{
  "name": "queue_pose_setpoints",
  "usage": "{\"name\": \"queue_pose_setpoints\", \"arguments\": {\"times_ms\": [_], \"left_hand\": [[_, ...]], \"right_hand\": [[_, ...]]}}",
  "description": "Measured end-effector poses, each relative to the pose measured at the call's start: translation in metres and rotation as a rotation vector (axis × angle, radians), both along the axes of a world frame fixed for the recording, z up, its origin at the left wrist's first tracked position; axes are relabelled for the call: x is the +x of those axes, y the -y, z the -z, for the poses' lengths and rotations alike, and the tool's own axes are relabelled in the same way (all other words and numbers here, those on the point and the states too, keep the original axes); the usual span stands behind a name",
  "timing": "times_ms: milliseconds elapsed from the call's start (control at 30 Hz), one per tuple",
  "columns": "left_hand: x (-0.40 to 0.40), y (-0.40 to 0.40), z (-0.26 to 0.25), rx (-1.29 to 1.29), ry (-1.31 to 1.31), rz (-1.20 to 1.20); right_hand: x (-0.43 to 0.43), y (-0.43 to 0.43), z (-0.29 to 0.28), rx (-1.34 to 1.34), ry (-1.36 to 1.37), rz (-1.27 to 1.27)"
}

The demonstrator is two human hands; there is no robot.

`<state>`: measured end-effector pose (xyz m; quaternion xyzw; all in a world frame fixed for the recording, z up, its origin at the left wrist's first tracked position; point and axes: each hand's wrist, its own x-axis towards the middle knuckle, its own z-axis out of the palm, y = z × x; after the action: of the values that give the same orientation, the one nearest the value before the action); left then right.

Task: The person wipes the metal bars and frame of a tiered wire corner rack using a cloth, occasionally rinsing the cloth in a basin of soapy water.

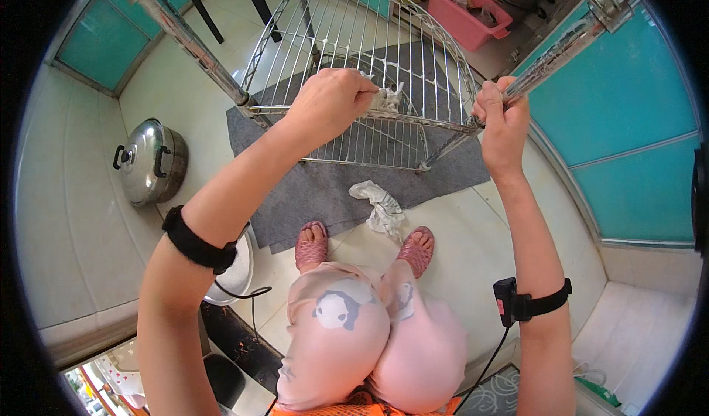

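A chrome wire shelf rack [388, 118] stands before me, its rounded wire shelf running away from me between metal posts. My left hand [335, 103] pinches a crumpled, whitish cloth [389, 99] against the shelf's near edge. White, foam-like patches cling to some of the wires beyond it. On the right, my right hand [503, 125] is closed around the rack's corner post [554, 56], just by the shelf joint. That post's surface looks stained and worn. A lower wire shelf shows beneath the upper one.
A grey mat [310, 194] lies under the rack, with a crumpled white cloth [382, 208] near my feet. A lidded steel pot [149, 161] stands left on the floor. Teal cabinet doors [631, 122] flank the right; a pink basin [465, 20] sits at the back.
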<state>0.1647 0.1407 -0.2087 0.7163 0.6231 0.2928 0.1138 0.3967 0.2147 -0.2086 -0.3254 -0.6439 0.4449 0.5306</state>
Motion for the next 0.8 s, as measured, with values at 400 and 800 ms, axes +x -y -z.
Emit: {"name": "queue_pose_setpoints", "arguments": {"times_ms": [400,800], "left_hand": [[0.002,-0.038,0.004,0.137,-0.342,-0.061],[0.091,-0.040,0.020,0.135,-0.069,0.191]], "right_hand": [[0.002,-0.002,0.005,-0.018,-0.012,-0.025],[0.011,-0.014,0.018,-0.017,0.010,-0.087]]}}
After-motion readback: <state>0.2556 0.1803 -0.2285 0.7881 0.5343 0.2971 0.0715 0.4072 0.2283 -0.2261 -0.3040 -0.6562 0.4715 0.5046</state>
